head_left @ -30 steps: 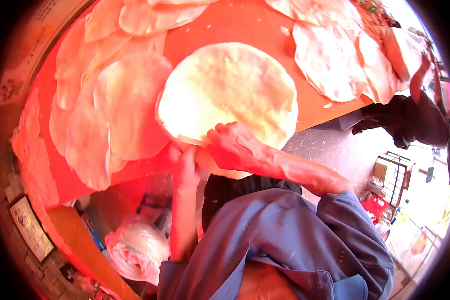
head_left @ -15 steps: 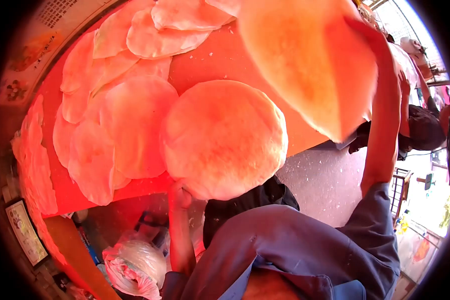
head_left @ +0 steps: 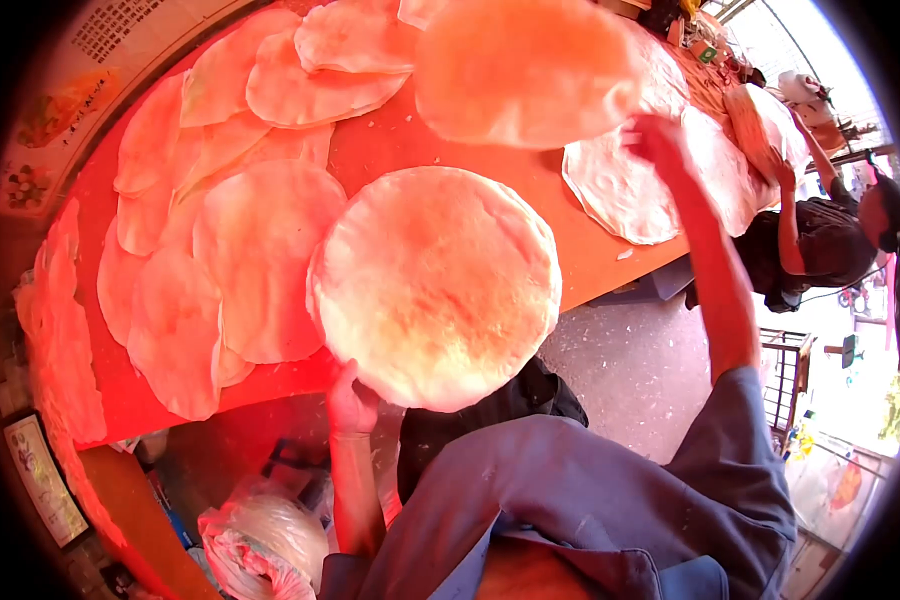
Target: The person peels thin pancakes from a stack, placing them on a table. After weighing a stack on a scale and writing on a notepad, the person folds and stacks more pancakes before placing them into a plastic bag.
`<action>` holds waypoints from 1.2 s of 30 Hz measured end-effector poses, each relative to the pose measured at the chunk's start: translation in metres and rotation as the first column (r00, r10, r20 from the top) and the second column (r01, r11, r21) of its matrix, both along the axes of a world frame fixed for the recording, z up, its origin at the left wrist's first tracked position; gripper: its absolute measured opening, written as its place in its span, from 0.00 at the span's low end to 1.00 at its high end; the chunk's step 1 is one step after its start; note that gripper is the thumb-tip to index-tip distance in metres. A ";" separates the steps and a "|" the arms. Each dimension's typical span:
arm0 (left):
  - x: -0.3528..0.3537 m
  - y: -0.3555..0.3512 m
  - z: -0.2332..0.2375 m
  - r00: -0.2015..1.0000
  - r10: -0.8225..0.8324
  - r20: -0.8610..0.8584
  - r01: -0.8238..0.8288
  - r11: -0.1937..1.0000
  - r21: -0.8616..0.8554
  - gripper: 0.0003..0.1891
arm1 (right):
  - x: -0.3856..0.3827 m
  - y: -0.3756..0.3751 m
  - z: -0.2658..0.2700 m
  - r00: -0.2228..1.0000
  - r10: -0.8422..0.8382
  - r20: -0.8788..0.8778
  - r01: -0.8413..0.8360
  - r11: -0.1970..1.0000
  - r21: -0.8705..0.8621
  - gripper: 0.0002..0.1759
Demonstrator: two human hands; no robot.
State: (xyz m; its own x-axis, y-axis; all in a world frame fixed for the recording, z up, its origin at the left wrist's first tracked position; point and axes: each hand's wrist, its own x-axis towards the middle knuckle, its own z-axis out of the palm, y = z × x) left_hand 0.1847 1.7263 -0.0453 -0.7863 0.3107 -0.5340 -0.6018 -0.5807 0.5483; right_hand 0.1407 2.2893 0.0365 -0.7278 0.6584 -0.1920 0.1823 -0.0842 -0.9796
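Observation:
My left hand (head_left: 351, 400) grips the lower-left rim of a thick round cushion-like pad (head_left: 435, 285), pale with brownish patches. The pad is tilted toward me at the table's front edge. My right hand (head_left: 655, 140) reaches over the table, fingers apart and slightly blurred. Just beyond its fingertips is a thin round dough sheet (head_left: 525, 75), smeared by motion and seemingly above the tabletop. Several overlapping dough sheets (head_left: 270, 265) lie left of the pad.
Another person (head_left: 820, 240) at the right has hands on a pale sheet (head_left: 760, 130). More flat sheets (head_left: 620, 190) cover the right side of the red table (head_left: 370, 150). Below the table sits a plastic bag (head_left: 265, 535); a wire rack (head_left: 785, 370) stands at right.
The dough sheet, hanging large near my right arm before, is now farther left and flatter. My right hand has come down and left. The pad has tilted to show more of its face.

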 end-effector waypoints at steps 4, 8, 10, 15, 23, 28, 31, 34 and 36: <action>-0.003 0.018 0.020 0.937 -0.191 -0.292 0.211 0.977 0.037 0.29 | 0.054 -0.150 -0.032 0.890 0.449 0.077 -0.439 0.891 -0.117 0.17; -0.014 0.059 0.043 0.877 -0.251 -0.410 0.201 0.966 -0.162 0.34 | 0.061 -0.302 0.011 0.539 0.795 0.278 -0.828 0.441 0.345 0.22; -0.020 0.058 0.038 0.900 -0.213 -0.381 0.197 0.977 -0.081 0.29 | 0.058 -0.311 0.010 0.581 0.759 0.293 -0.805 0.484 0.343 0.19; -0.022 0.056 0.045 0.914 -0.216 -0.344 0.225 0.974 -0.011 0.27 | 0.061 -0.315 0.011 0.640 0.730 0.239 -0.768 0.610 0.194 0.21; -0.018 0.060 0.059 0.954 -0.175 -0.242 0.181 0.984 -0.001 0.28 | 0.062 -0.309 0.000 0.717 0.661 0.222 -0.696 0.696 0.175 0.16; -0.015 0.058 0.051 0.903 -0.215 -0.371 0.124 0.959 -0.256 0.28 | 0.069 -0.331 -0.019 0.787 0.554 0.271 -0.549 0.429 0.718 0.11; -0.011 0.050 0.018 0.906 -0.179 -0.384 0.045 0.942 -0.334 0.25 | 0.076 -0.342 -0.039 0.763 0.562 0.319 -0.339 -0.072 0.938 0.18; -0.007 0.037 0.011 0.972 -0.090 -0.215 0.022 0.953 -0.301 0.24 | 0.069 -0.351 -0.060 0.603 0.630 0.489 -0.694 0.112 0.712 0.08; -0.004 -0.005 -0.025 0.967 -0.186 -0.174 0.134 0.952 -0.275 0.23 | 0.067 -0.334 -0.068 0.666 0.716 0.209 -0.585 0.328 0.742 0.08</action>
State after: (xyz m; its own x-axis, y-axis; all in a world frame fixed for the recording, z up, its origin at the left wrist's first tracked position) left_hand 0.1805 1.7211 -0.0703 -0.8348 0.3126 -0.4532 -0.5405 -0.3079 0.7830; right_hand 0.2077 1.9557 -0.0315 -0.9588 -0.1868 0.2138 -0.2823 0.7068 -0.6486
